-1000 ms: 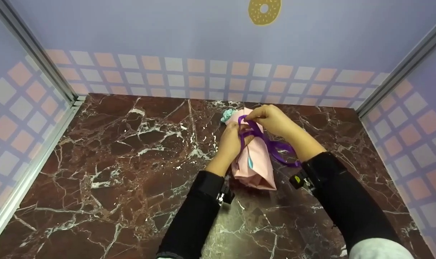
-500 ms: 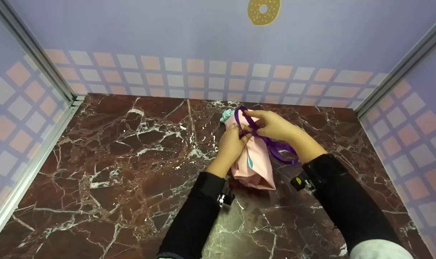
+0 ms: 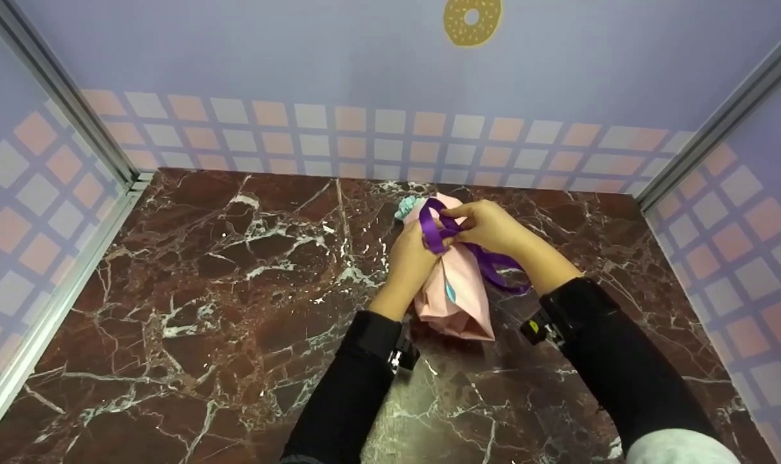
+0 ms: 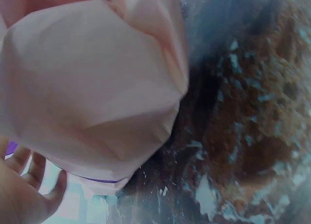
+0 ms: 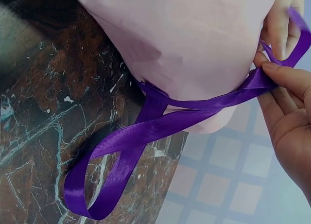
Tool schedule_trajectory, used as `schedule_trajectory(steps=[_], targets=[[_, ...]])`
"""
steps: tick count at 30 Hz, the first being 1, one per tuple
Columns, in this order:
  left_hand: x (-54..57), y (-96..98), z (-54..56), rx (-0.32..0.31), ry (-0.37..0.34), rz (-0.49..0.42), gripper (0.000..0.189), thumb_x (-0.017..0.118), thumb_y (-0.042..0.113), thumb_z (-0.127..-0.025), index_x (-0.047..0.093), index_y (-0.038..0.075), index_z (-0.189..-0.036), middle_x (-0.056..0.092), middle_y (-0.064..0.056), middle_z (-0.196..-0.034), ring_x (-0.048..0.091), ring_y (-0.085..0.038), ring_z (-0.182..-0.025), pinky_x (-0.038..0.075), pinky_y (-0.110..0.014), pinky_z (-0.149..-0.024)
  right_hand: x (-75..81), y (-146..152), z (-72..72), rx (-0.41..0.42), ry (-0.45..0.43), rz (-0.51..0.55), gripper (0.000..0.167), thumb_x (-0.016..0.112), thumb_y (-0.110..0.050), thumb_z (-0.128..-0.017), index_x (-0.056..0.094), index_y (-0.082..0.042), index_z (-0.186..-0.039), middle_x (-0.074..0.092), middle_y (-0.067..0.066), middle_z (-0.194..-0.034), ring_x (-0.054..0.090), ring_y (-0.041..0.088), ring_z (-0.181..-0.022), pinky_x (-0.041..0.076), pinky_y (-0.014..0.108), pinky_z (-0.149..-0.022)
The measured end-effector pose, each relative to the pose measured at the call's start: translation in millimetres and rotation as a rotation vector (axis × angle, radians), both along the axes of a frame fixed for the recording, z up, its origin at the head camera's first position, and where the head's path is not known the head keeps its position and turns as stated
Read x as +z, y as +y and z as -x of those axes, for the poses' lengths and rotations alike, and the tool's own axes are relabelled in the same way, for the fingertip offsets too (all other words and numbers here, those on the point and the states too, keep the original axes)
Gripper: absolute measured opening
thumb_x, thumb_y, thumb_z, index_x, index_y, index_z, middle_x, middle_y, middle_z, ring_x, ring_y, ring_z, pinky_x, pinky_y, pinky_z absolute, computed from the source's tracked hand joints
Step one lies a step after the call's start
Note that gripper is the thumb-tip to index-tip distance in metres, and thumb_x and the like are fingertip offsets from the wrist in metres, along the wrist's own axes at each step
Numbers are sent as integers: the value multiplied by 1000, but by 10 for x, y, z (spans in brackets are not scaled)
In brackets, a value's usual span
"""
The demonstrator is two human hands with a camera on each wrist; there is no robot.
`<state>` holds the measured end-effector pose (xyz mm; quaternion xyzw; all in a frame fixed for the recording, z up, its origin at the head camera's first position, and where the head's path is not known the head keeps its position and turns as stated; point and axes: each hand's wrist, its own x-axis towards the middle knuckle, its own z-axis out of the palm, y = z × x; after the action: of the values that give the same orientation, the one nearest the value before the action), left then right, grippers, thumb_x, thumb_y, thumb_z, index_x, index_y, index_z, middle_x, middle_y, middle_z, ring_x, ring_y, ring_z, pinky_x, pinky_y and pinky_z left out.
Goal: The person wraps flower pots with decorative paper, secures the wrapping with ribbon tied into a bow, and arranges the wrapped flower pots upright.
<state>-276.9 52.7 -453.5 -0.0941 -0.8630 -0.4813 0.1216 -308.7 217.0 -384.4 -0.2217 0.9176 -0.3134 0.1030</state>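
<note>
A pink paper-wrapped bundle lies on the table, light-blue flowers showing at its far end. Purple ribbon circles its narrowed part and trails in a long loop at the right. My left hand pinches the ribbon on top of the wrap, where a purple loop stands up. From the other side my right hand holds ribbon between thumb and fingers, clearest in the right wrist view. The fingertips of both hands nearly meet, and the crossing of the ribbon is partly hidden. In the left wrist view the wrap hides most ribbon.
The brown marbled tabletop runs under everything. A lilac back wall with pink and white squares stands just behind the bundle, and side walls rise at left and right.
The right hand's fingers have come down from the raised loop to the ribbon crossing near the left fingers. The purple loop has shifted and now lies over the left fingertips. The bundle stays put.
</note>
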Motion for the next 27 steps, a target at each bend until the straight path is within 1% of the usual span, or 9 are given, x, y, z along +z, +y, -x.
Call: schedule_trajectory(steps=[1, 3, 5, 8, 12, 16, 21, 23, 27], targets=[[-7, 0, -6, 4, 23, -3, 23, 78, 25, -83, 67, 11, -99, 67, -5, -104, 64, -23, -97, 50, -34, -87, 5, -1, -3, 2, 5, 1, 47, 72, -1, -85, 61, -5, -131, 68, 15, -116, 66, 18, -80, 48, 21, -61], [-22, 3, -24, 24, 74, 0, 21, 79, 22, -81, 65, 10, -91, 66, -6, -98, 64, -24, -92, 51, -34, -83, 12, -1, -9, 10, 9, 11, 41, 70, 0, -86, 64, -2, -127, 70, 16, -109, 66, 19, -78, 48, 21, -63], [-38, 13, -48, 58, 132, 23, 19, 79, 16, -80, 66, 7, -92, 67, -9, -96, 65, -26, -87, 53, -35, -79, 15, -8, -12, 14, 6, 26, 36, 67, 2, -87, 66, 0, -123, 71, 16, -107, 68, 20, -82, 49, 22, -69], [-54, 24, -77, 79, 244, 95, 12, 77, 11, -80, 71, 8, -90, 68, -8, -92, 65, -28, -84, 52, -36, -78, 23, -18, -18, 18, 1, 30, 28, 64, 3, -89, 69, 1, -117, 72, 15, -102, 69, 23, -86, 51, 27, -75], [-54, 29, -94, 86, 377, 211, 4, 77, 10, -81, 77, 13, -84, 67, -2, -88, 63, -23, -84, 51, -33, -80, 30, -16, -15, 19, 20, -3, 20, 61, 0, -93, 73, 1, -109, 72, 15, -101, 66, 26, -89, 51, 33, -77], [-49, 21, -108, 113, 417, 257, 4, 76, 11, -82, 78, 11, -86, 66, -1, -84, 62, -20, -80, 50, -31, -77, 16, -14, -12, 12, 23, -32, 18, 61, -3, -93, 74, 2, -105, 72, 15, -102, 64, 23, -87, 51, 32, -74], [-55, 16, -115, 126, 427, 277, 6, 75, 14, -85, 79, 12, -89, 66, -1, -83, 61, -19, -79, 50, -30, -75, 7, -15, -13, -8, -93, 0, 19, 65, -7, -92, 73, 3, -106, 72, 15, -98, 62, 15, -68, 54, 32, -64], [-60, 15, -117, 126, 431, 280, 7, 75, 14, -85, 79, 12, -90, 66, -1, -83, 61, -19, -80, 50, -30, -76, 6, -16, -13, -22, -129, 1, 20, 66, -8, -91, 73, 4, -106, 72, 12, -91, 59, 11, -62, 53, 28, -60], [-60, 11, -116, 127, 428, 279, 9, 74, 13, -84, 80, 12, -92, 67, -1, -86, 62, -19, -82, 51, -30, -77, -7, -5, -5, -45, -165, 8, 18, 63, -8, -93, 73, 6, -100, 64, 4, -69, 52, 9, -55, 43, 20, -51]])
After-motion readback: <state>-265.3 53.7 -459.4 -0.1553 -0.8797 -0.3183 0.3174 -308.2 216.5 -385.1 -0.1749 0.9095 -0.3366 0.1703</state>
